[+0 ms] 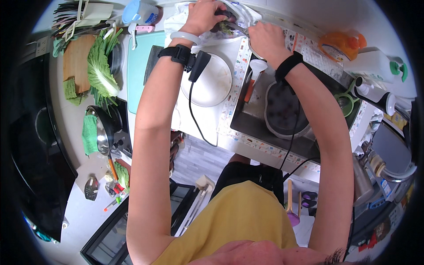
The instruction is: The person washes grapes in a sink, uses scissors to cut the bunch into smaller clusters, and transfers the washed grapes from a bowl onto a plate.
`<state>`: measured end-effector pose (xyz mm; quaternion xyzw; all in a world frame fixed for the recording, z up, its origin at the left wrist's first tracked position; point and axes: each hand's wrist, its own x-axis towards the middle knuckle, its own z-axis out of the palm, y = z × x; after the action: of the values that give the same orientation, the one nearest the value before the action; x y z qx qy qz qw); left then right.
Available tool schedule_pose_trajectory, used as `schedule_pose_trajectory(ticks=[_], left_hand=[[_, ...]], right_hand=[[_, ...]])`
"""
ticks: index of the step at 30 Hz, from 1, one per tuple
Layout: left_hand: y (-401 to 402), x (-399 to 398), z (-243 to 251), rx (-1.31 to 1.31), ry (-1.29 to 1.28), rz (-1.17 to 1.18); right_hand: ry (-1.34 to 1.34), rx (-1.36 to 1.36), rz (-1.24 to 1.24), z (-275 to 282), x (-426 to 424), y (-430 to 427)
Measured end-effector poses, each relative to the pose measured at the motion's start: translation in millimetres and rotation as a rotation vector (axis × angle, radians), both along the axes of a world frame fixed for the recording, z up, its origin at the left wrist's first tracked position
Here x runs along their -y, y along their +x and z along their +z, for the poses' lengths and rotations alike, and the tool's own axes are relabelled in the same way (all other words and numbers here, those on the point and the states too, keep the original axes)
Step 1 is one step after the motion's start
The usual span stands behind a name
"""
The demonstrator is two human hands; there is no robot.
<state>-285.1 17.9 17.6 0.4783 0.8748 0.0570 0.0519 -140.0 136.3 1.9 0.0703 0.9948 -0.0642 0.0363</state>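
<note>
At the far edge of the counter, my left hand (206, 16) grips a dark purple vegetable (231, 16); my fingers hide part of it, and its exact kind is unclear. My right hand (269, 39) is closed around the handles of a pair of scissors (240, 29), just right of my left hand. The blades point left, touching or very near some green-brown bits (226, 28) at the vegetable. Beneath both lies a crumpled white plastic bag (177, 21). A round white plate (217, 87) sits on the counter below my left wrist.
On the right, the dark sink (246, 116) contains a basin (270, 119) and an orange-handled peeler or brush (250, 87). Bottles (338, 48) and a faucet stand beyond. To the left are a teal cutting board (137, 73), a leafy cabbage (102, 66) and a pan (102, 129).
</note>
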Motion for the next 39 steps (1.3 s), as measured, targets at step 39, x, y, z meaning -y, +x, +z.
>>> schedule_pose_trajectory(ticks=[39], left_hand=[[234.2, 37.8, -39.8, 0.456, 0.422, 0.155]], right_hand=[[-0.965, 0.449, -0.300, -26.2, -3.6, -8.2]])
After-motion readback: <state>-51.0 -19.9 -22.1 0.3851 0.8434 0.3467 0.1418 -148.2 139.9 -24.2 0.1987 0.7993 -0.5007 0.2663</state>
